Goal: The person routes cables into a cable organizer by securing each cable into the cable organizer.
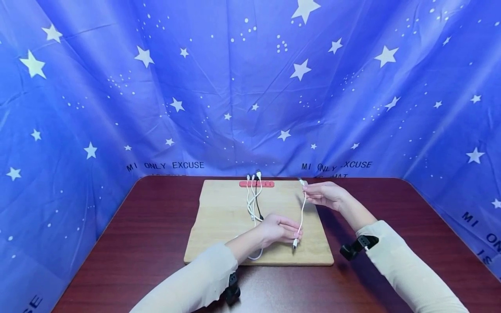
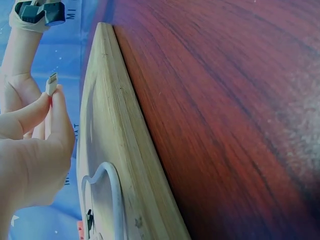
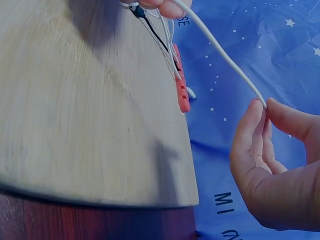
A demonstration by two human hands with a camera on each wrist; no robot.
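Note:
A short white USB cable is stretched between my two hands above the right part of a wooden board. Its lower end is pinched by my left hand, and a metal-tipped plug sticks out past thumb and finger. Farther back, my right hand pinches the cable's upper end near the other plug. In the right wrist view, thumb and forefinger meet on the white cord. At the board's back edge sits a red cable holder with several slots.
Several white cables and a black cable run from the holder down the board, partly behind the left hand. A dark red wood table carries the board. Behind it hangs a blue star-printed curtain.

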